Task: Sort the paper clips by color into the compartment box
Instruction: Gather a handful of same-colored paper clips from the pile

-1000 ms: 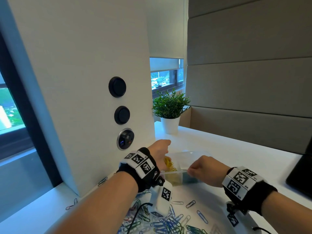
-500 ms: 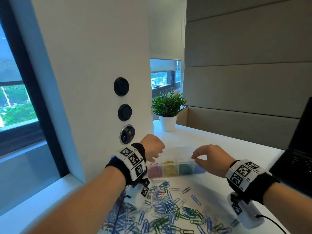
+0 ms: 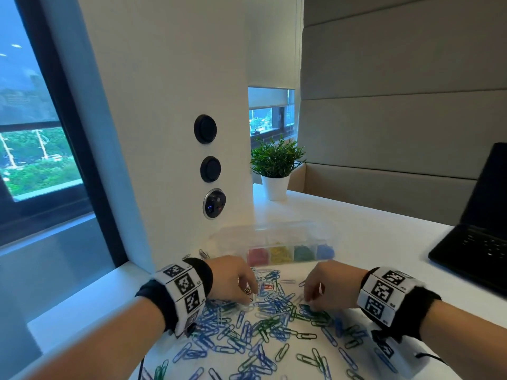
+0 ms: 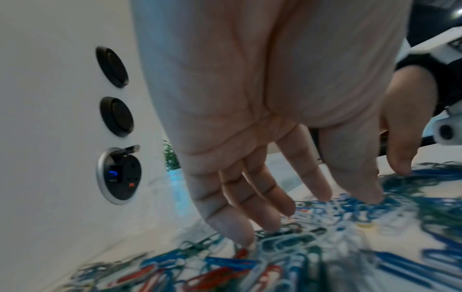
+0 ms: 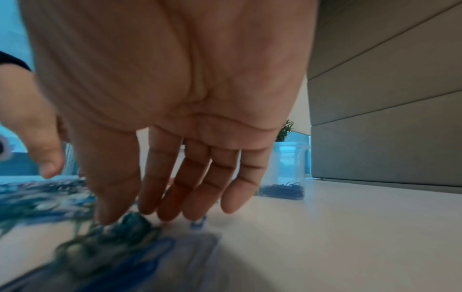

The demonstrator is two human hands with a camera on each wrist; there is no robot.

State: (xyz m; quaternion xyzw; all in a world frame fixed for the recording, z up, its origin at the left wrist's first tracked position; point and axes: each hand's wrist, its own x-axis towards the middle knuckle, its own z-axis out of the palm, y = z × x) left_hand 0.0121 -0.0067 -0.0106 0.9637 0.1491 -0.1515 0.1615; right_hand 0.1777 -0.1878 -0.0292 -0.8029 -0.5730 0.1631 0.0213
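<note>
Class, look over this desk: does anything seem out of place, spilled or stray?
Yes. A few paper clips lie apart from the main pile, against the foot of the white pillar, left of the compartment box. The pile itself is a loose scatter, mostly blue and green, under the left hand and right hand.

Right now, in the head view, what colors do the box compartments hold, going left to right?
Compartment box: red clips → yellow clips → green clips → blue clips.
</note>
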